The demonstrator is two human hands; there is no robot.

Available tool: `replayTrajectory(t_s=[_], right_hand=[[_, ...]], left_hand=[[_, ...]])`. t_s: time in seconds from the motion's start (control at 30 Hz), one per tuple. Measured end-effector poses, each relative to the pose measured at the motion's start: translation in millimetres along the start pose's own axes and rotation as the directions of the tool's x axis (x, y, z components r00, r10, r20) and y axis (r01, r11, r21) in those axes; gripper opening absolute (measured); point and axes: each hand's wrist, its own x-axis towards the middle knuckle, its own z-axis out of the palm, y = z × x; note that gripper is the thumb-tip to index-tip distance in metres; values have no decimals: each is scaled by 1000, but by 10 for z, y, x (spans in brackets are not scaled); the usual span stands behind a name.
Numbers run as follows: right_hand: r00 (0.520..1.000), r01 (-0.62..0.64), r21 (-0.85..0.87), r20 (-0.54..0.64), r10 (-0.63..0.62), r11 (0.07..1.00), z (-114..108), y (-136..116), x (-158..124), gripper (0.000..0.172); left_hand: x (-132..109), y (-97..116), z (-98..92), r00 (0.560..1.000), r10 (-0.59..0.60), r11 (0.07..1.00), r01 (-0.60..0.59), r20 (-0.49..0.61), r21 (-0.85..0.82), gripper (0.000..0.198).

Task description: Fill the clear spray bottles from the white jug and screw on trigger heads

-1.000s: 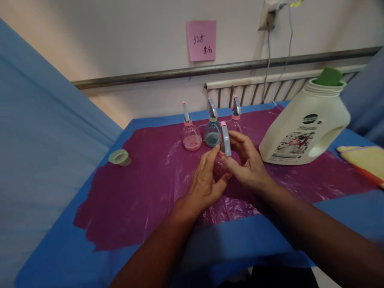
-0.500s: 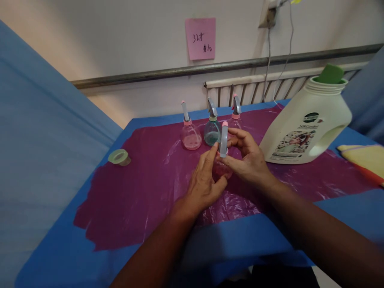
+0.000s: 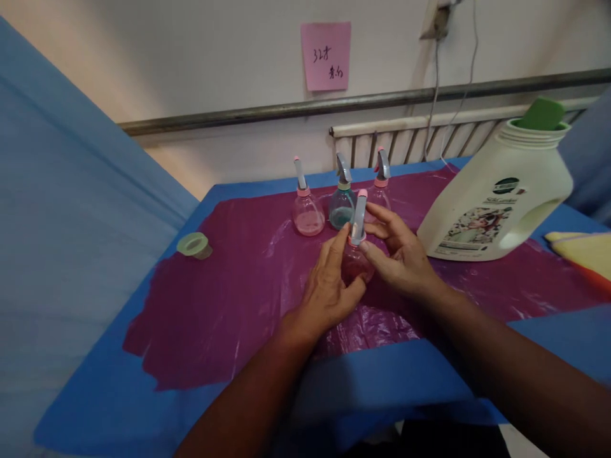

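Note:
A pink spray bottle [image 3: 356, 264] with a grey trigger head stands upright between my two hands. Wrapped round its left side and base is my left hand [image 3: 329, 286], partly covering the body. My right hand [image 3: 398, 254] has its thumb at the pink collar, with the fingers curved behind the head. Just beyond are three more spray bottles: a pink one [image 3: 308, 216] on the left, a teal one [image 3: 342, 207] in the middle, and another pink one [image 3: 379, 198] on the right, partly hidden by my right hand. Liquid shows in the left and teal bottles.
A large pale-green jug [image 3: 482, 210] with a green piece in its mouth stands right. A small green cup [image 3: 195, 246] sits left, and a yellow cloth [image 3: 585, 248] lies far right. Purple plastic sheeting [image 3: 229, 299] covers part of the blue table [image 3: 90, 394]. Behind is a wall with a pipe.
My right thumb and fingers have shifted slightly around the bottle's collar, showing more of it. The whole view has moved a little; the other objects stay in place.

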Motion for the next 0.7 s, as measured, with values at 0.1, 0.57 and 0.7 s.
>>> replayTrajectory(t_s=[0.1,0.57,0.7], right_hand=[[999,22,-9,-44,-22,1000,24,13,22,67],[992,91,-55,-84,-95,994,56,6,4,76],[996,83,-67,-28,-85,994,5,-27,-21,77]], left_hand=[[4,21,4,1000,6,1000,-6,-9,5,109],[-3,-12,-26,998,59,998,-59,25,-17,104],[-5,-18,-25,998,67,998,-67,16,-9,108]])
